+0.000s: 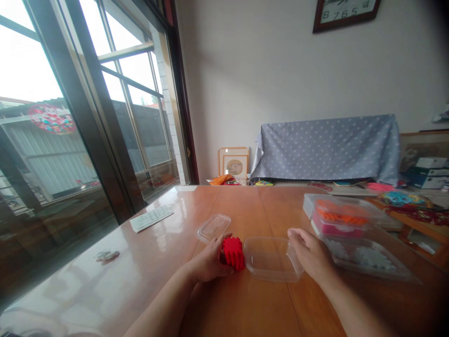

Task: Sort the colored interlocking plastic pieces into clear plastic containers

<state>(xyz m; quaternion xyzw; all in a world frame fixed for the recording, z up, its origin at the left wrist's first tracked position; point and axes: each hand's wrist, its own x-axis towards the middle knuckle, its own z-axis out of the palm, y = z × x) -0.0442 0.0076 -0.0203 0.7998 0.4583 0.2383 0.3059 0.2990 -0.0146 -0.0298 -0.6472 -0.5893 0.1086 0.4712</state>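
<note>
While the left hand [209, 263] grips a red ridged block [234, 253], the right hand [313, 255], grip unclear, meets a clear rectangular plastic container [268, 271].

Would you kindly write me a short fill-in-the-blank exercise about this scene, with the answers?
1. The block in the left hand is coloured ____.
2. The clear tub sits ____ the left hand and the right hand.
3. The clock hangs on the ____.

Missing words: red; between; wall.
</note>
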